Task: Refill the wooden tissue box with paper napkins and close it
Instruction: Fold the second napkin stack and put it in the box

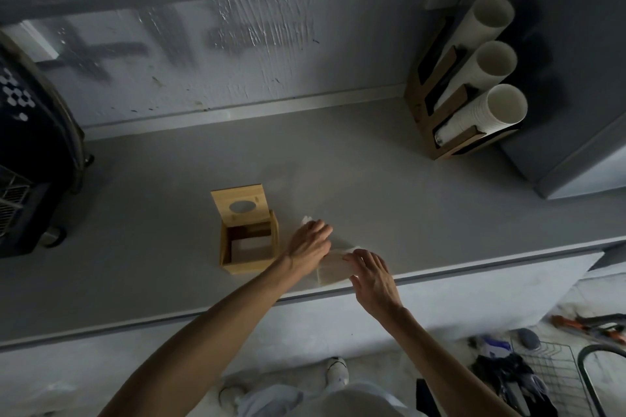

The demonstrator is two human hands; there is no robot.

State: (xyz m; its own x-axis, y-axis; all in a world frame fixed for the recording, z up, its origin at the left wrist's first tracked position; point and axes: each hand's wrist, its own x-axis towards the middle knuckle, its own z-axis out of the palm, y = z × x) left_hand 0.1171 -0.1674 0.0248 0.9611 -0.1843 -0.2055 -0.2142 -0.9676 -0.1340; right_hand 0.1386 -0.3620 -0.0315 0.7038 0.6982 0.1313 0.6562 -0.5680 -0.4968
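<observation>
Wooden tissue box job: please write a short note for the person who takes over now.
Left hand: on the napkin pack, pressing its far end.
Right hand: gripping the pack's near end.
Wooden tissue box: on the counter, left of the pack, lid tilted open.
Done: box opened.
Left: take napkins out, load the box, close the lid.

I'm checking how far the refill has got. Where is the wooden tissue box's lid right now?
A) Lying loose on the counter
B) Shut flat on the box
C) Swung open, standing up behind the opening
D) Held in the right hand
C: the lid with its oval hole stands raised behind the open wooden tissue box.
</observation>
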